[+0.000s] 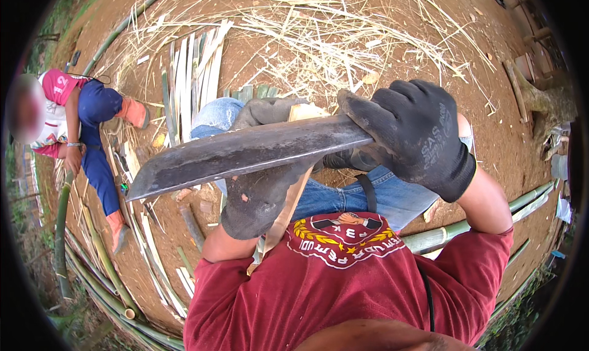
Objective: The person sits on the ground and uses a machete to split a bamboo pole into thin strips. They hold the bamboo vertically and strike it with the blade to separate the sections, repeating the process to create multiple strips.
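Note:
My right hand (417,136), in a black work glove, is wrapped round the handle end of a machete (245,158). The broad dark blade reaches leftward across my lap, its bright edge on the side nearer my body. My left hand (257,197), gloved as well, is closed round a pale split bamboo strip (289,210). This strip stands up in front of my chest and passes behind the blade, its top end (307,111) showing beyond it. The blade covers part of my left hand and the strip's middle. Whether blade and strip touch, I cannot tell.
Split bamboo strips (196,75) lie beyond my knees, with a wide scatter of shavings (331,38) farther off. Another person (98,111) sits at the left. Bamboo poles (92,271) lie at lower left, and a thick pole (454,229) lies at my right.

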